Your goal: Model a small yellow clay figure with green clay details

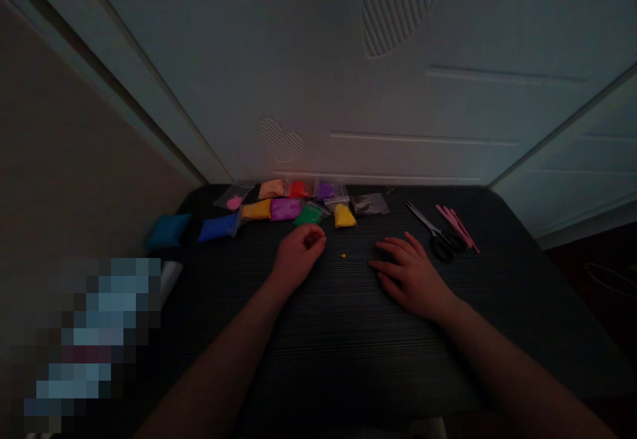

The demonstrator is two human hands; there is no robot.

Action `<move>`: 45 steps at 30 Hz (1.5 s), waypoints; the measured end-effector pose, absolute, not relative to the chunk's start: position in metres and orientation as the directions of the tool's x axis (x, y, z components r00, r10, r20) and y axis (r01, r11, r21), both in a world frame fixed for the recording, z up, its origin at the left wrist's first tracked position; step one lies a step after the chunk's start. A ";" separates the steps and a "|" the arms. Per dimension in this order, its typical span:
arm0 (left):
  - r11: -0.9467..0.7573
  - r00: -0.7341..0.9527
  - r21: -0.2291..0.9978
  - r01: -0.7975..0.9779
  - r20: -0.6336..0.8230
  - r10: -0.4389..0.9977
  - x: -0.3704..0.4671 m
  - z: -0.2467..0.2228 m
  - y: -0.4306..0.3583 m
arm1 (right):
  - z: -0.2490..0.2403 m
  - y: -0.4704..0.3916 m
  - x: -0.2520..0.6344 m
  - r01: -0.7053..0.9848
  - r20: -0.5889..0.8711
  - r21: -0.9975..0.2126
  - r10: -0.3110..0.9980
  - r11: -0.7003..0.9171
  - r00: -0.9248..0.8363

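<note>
My left hand [300, 253] rests over the dark table, its fingers curled with thumb and fingertips near each other; what they hold, if anything, is too small to tell. Just right of it, a tiny yellow piece [343, 255] lies on the tabletop. My right hand [408, 273] is palm down on the table with its fingers spread, holding nothing. Beyond my left hand are a green packet [308, 214] and a yellow packet [344, 215]. Black-handled scissors [434, 230] and several pink sticks [458, 228] lie beyond my right hand.
More packets line the table's back edge, among them blue [219, 226], orange [257, 210], magenta [286, 209] and red [300, 189]. A teal packet [168, 231] sits at the left edge. A white panel with raised hearts [398, 8] stands behind the table.
</note>
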State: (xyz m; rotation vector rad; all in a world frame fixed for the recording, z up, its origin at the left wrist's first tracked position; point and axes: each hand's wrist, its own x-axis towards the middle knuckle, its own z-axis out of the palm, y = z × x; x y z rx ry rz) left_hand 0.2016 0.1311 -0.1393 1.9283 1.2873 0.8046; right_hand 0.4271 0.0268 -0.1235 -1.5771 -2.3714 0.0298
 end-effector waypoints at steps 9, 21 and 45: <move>-0.583 0.593 0.607 0.540 0.217 0.776 0.204 -0.136 0.123 | -0.128 0.029 0.428 0.900 0.247 -0.210 0.911 0.382 -0.330; -0.554 0.603 0.617 0.559 0.157 0.782 0.209 -0.135 0.123 | -0.138 0.034 0.435 0.874 0.333 -0.347 0.916 0.340 -0.224; -0.027 0.491 0.963 -0.268 0.161 0.856 0.234 0.010 0.091 | 0.027 0.036 0.392 0.553 0.675 -0.590 0.736 0.588 -0.061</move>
